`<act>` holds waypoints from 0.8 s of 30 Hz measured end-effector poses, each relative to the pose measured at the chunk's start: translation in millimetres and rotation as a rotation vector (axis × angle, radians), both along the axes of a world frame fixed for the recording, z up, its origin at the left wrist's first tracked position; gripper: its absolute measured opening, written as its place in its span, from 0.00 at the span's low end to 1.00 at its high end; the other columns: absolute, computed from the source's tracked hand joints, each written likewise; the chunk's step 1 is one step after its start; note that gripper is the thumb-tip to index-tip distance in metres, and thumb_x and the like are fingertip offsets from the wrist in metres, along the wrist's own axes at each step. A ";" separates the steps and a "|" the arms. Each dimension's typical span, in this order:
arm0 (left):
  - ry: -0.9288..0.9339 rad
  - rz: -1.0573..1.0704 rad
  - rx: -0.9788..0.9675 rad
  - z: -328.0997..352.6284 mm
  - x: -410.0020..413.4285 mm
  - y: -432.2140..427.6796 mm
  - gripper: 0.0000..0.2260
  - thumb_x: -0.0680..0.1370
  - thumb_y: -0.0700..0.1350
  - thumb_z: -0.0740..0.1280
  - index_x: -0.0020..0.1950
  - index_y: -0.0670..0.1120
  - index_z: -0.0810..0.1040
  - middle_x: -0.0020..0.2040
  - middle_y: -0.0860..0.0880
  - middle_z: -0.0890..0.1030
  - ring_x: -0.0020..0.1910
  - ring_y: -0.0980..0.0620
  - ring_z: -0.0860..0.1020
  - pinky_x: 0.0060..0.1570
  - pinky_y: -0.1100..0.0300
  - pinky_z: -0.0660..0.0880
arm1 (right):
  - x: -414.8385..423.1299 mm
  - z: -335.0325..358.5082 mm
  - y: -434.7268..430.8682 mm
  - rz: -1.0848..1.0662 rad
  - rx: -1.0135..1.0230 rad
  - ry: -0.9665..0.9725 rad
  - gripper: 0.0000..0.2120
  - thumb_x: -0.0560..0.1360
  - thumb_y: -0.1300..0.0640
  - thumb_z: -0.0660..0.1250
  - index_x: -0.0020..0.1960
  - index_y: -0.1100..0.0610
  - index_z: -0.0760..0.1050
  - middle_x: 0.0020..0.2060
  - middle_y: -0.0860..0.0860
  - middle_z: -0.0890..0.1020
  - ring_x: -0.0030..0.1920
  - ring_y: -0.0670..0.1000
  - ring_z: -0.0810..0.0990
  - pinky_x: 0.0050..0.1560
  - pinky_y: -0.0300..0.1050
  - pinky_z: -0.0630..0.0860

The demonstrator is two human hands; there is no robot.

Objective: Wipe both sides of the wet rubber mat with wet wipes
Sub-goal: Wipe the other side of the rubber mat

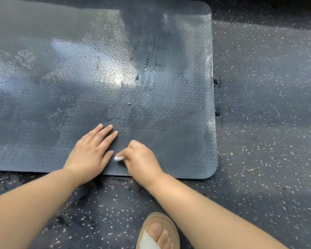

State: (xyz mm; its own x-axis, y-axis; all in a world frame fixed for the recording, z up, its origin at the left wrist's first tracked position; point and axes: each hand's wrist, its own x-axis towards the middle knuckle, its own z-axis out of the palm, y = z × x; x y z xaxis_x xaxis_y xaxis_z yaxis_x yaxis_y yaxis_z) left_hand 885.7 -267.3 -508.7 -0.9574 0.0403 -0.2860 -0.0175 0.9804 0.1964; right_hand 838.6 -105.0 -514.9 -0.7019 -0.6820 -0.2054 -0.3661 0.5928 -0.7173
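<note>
Mat lies flat on the speckled floor, dark and textured, filling most of what I see. Its near edge runs just in front of my wrists. Its right edge runs straight away from me, with a rounded corner at the near end and another at the far end. On the left it passes out of view, so I cannot tell where it ends.

My left hand is released and lies flat on the mat close to the near edge, fingers straight and slightly spread. My right hand is just beside it, near the left thumb, with its fingers curled round a small white wipe. The wad pokes out on the thumb side and looks to be down on the rubber. The right hand is a little blurred.

A wet sheen covers the middle and far parts of the mat, brightest near the centre. The strip round my hands looks duller. Bare mat stretches from my right hand to the right edge, and a wide span lies beyond my fingertips.

Small dark wet patches sit on the floor against the right edge. My sandal stands on the floor behind the near edge, well apart from the mat.
</note>
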 end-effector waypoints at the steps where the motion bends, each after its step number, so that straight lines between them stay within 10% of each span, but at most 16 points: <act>1: -0.023 -0.022 -0.026 2.9 -0.5 -4.7 0.26 0.74 0.52 0.53 0.64 0.39 0.77 0.65 0.39 0.75 0.64 0.35 0.73 0.59 0.41 0.71 | -10.9 1.8 4.5 -0.012 -0.016 -0.021 0.11 0.73 0.65 0.65 0.50 0.56 0.83 0.43 0.58 0.77 0.48 0.59 0.77 0.50 0.48 0.73; 8: -0.145 0.077 -0.074 8.7 -17.3 -10.6 0.25 0.80 0.54 0.57 0.76 0.51 0.59 0.77 0.50 0.56 0.74 0.49 0.58 0.70 0.57 0.56 | -156.4 4.7 63.0 -0.708 0.045 0.139 0.14 0.75 0.67 0.60 0.53 0.57 0.82 0.52 0.57 0.78 0.53 0.54 0.76 0.50 0.35 0.66; 14: -0.197 0.151 -0.085 7.9 -32.8 -5.0 0.25 0.80 0.57 0.54 0.76 0.55 0.55 0.76 0.57 0.54 0.71 0.51 0.58 0.69 0.56 0.61 | -125.1 -4.6 30.8 -0.737 0.052 0.111 0.13 0.73 0.68 0.62 0.50 0.58 0.83 0.50 0.57 0.79 0.52 0.59 0.76 0.51 0.42 0.66; 20: -0.169 0.107 0.048 11.0 -41.9 -32.9 0.22 0.80 0.49 0.57 0.74 0.54 0.61 0.74 0.57 0.59 0.69 0.52 0.62 0.66 0.58 0.63 | -17.0 -4.9 -30.5 -0.162 0.061 -0.063 0.12 0.74 0.64 0.63 0.51 0.54 0.82 0.46 0.54 0.78 0.51 0.56 0.76 0.52 0.46 0.71; 24: -0.142 0.031 -0.070 9.5 -52.1 -65.0 0.24 0.80 0.53 0.57 0.76 0.55 0.57 0.77 0.55 0.54 0.74 0.51 0.55 0.67 0.57 0.60 | -73.0 15.5 -9.7 -0.471 0.012 -0.009 0.15 0.72 0.69 0.63 0.48 0.54 0.83 0.46 0.54 0.81 0.49 0.53 0.79 0.53 0.44 0.73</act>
State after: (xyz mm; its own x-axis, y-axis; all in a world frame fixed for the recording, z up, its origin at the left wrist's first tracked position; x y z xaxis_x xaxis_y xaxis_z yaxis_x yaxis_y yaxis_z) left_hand 833.6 -332.3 -499.2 -0.9078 -0.0138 -0.4193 -0.0711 0.9901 0.1213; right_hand 765.7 -114.8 -499.5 -0.9326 -0.2868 -0.2191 -0.0486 0.7014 -0.7111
